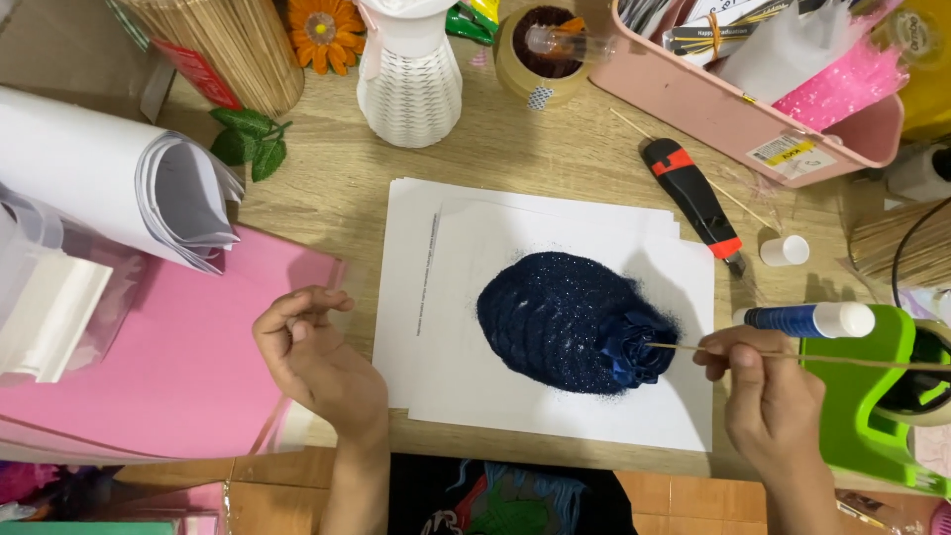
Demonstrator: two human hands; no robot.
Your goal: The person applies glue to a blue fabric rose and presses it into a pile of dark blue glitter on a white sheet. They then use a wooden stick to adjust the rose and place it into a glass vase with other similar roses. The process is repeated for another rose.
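Note:
My right hand (763, 386) pinches a thin wooden skewer (842, 360) whose tip carries a small dark blue paper rose (636, 347). The rose lies at the right edge of a pile of dark blue glitter (555, 317) spread on stacked white paper sheets (446, 297). My left hand (312, 352) rests on the pink paper (178, 367) left of the sheets, fingers loosely curled, holding nothing.
A glue stick (807, 319) and its white cap (785, 250) lie right of the sheets. A green tape dispenser (872, 406), a black and orange utility knife (693, 193), a white vase (408, 79), a tape roll (540, 59), a pink tray (733, 109) and rolled white paper (119, 173) surround the work.

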